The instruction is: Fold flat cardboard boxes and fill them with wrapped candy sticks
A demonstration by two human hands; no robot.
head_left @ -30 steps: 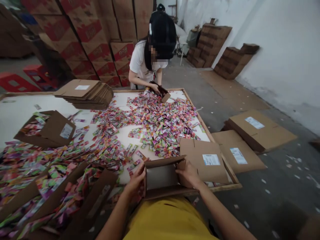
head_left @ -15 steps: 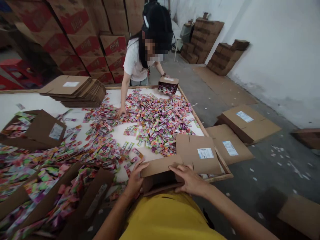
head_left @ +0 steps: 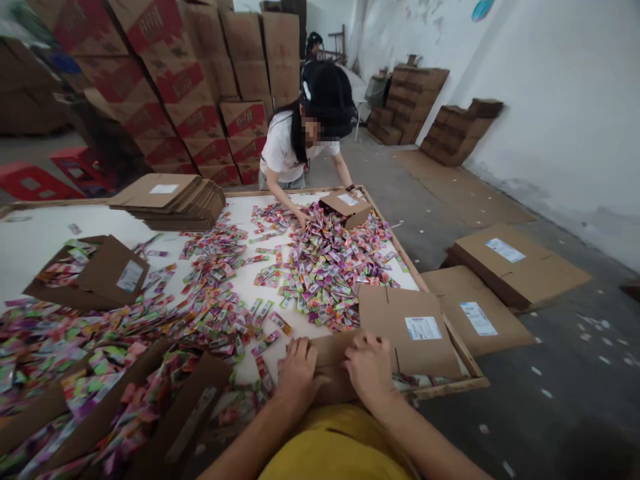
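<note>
A small brown cardboard box (head_left: 333, 350) is held against my body at the table's near edge, its top flap bent over. My left hand (head_left: 300, 370) grips the flap's left side with curled fingers. On the right side of the same box, my right hand (head_left: 369, 367) is closed over the edge, fingertips folded on top. The box's inside is hidden now. Right beside it lies a flat cardboard carton (head_left: 400, 313) with a white label. Small colourful sachets (head_left: 320, 273) are heaped on the white table (head_left: 255, 293) beyond my hands.
Across the table, a co-worker (head_left: 285, 147) reaches into the sachets beside a tipped box (head_left: 345, 201). Filled open boxes (head_left: 113, 267) stand at left, near a stack of flat cartons (head_left: 165, 200). More flattened cartons (head_left: 520, 257) lie right of the wooden table rim (head_left: 415, 273).
The opening of my box has been covered as the flap folded down, and my hands moved onto its top. The co-worker's box has tipped onto the heap, and their hand moved right.
</note>
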